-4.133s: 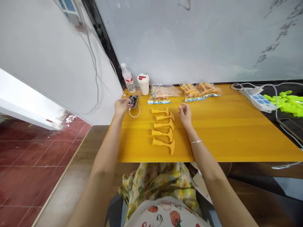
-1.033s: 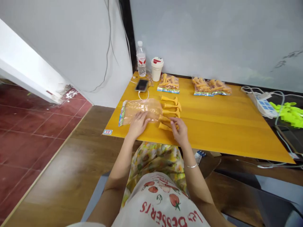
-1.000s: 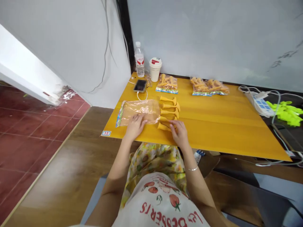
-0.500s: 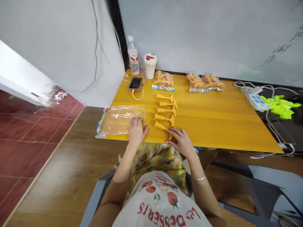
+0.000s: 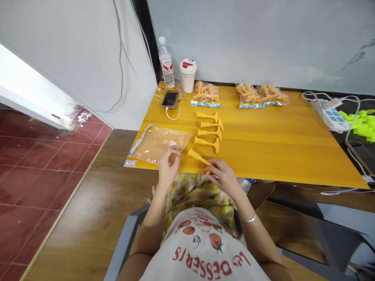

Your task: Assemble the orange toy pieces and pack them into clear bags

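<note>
My left hand [image 5: 169, 166] pinches the near right edge of a clear plastic bag [image 5: 158, 142], which lies flat on the table with a colourful printed strip at its left end. My right hand [image 5: 224, 175] has its fingers closed round the head end of an orange-yellow toy hammer [image 5: 195, 155], whose flared handle points left toward the bag. The hammer's head is mostly hidden by the fingers. Beyond it, several matching toy hammers [image 5: 207, 132] lie in a column, heads to the right.
At the back stand a water bottle [image 5: 166, 64], a lidded cup [image 5: 188, 76] and a phone [image 5: 170, 100] on a cable. Filled bags of hammers [image 5: 205, 93] lie along the back edge of the table [image 5: 278, 144]. A power strip [image 5: 332, 115] and bright green pieces [image 5: 361, 123] are at right.
My left hand has gone from lying flat on the bag to pinching its edge, which has lifted and shifted. My right hand has drawn the nearest hammer away from the column.
</note>
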Demonstrator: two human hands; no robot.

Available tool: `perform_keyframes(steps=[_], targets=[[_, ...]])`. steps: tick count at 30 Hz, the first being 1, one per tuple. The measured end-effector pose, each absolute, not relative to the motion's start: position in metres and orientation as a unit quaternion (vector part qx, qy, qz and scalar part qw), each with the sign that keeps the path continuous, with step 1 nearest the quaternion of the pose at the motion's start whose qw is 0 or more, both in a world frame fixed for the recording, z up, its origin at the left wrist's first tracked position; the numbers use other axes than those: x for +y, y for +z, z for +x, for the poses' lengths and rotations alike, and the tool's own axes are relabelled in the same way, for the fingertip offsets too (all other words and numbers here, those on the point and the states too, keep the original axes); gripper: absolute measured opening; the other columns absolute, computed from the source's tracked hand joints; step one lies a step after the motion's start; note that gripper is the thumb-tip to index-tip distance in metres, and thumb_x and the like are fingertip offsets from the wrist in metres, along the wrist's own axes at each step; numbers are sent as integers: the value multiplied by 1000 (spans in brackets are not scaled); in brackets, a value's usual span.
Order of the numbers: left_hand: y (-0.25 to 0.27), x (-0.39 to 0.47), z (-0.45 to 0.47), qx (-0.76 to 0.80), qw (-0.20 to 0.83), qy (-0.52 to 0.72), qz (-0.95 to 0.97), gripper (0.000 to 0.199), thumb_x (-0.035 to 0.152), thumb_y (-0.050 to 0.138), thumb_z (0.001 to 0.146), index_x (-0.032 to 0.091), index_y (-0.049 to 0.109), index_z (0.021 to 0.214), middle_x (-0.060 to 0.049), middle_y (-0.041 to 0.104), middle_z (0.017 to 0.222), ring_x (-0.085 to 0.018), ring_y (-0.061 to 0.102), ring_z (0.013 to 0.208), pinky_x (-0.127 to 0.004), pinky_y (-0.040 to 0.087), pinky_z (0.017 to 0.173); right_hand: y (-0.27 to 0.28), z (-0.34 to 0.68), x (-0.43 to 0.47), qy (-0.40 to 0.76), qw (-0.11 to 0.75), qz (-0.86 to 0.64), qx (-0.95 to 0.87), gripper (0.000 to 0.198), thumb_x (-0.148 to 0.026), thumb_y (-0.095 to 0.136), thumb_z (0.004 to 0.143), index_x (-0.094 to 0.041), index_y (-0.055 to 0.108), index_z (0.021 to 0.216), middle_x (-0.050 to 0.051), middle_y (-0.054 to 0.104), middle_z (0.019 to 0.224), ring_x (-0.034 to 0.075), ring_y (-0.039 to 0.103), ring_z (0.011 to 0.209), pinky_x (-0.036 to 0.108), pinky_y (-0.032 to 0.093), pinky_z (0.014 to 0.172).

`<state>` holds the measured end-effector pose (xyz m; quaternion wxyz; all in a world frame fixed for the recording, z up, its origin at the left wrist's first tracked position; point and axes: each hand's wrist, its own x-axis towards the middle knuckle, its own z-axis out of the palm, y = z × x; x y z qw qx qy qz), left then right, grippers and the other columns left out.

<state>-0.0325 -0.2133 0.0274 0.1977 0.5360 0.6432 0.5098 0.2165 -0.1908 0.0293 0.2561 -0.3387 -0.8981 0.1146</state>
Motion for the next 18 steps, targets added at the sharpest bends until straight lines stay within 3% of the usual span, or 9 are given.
perform_keyframes(steps=[5, 8, 14, 18], targets=[[42, -225, -22, 620, 173, 488, 590, 9, 23, 48, 92, 22, 56, 88, -7, 68, 127, -23, 53, 135, -52, 32, 121, 40, 197, -182, 87, 245, -299, -918, 26, -43, 55, 97, -22, 69, 105, 13, 65, 118, 24, 60, 97, 39, 54, 84], [50, -230, -16, 615, 125, 447, 637, 9, 20, 48, 92, 23, 56, 89, -6, 67, 131, -25, 44, 143, -58, 19, 125, 47, 181, -175, 66, 235, -271, -931, 28, -43, 54, 98, -21, 69, 105, 13, 64, 119, 25, 58, 99, 39, 53, 85], [58, -231, -5, 569, 128, 428, 690, 14, 19, 43, 96, 24, 56, 95, -6, 69, 128, -22, 41, 145, -56, 19, 127, 44, 149, -164, 63, 229, -243, -941, 27, -39, 52, 98, -18, 68, 105, 14, 64, 104, 25, 57, 98, 40, 54, 84], [60, -230, -8, 557, 153, 465, 671, 13, 21, 42, 98, 25, 55, 100, -5, 70, 128, -20, 42, 145, -53, 18, 128, 42, 144, -161, 194, 259, -255, -911, 26, -38, 52, 99, -19, 65, 110, 12, 64, 108, 21, 61, 93, 35, 55, 81]])
